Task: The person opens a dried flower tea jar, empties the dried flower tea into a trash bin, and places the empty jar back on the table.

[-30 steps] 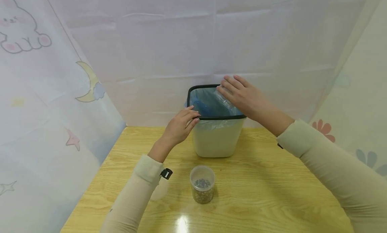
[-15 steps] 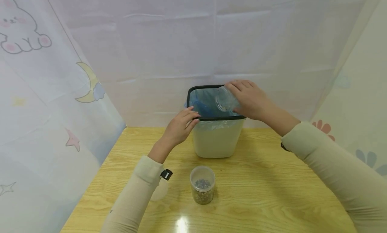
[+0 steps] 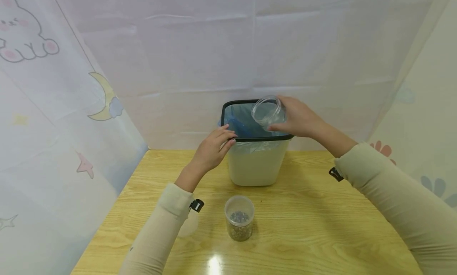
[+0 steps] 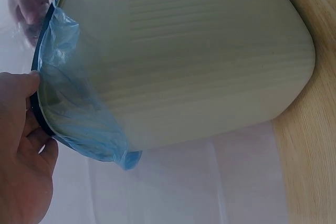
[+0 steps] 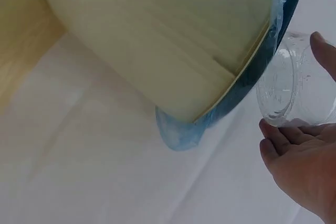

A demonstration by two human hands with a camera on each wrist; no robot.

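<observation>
A cream trash bin (image 3: 255, 166) with a black rim and a blue plastic liner (image 4: 89, 129) stands on the table. My left hand (image 3: 210, 150) holds the bin's rim at its near left corner, thumb on the outside in the left wrist view. Over the right side of the opening, my right hand (image 3: 299, 118) grips a clear plastic jar (image 5: 294, 80). That jar lies tilted, its mouth facing left, and its walls look bare inside. Nearer to me, a second clear jar (image 3: 240, 227) stands upright and uncovered, partly filled with dark and brownish small bits.
A pale translucent disc (image 3: 188, 225) lies on the wooden table (image 3: 303, 231) beside my left sleeve. Behind the bin hangs a plain pale curtain (image 3: 200, 60), with printed curtains at both sides. A tiny dark speck lies right of the standing jar.
My right hand has turned the clear jar from mouth-down in the bin to a more level tilt, lifting it slightly to the rim. The left hand and the standing jar stay put.
</observation>
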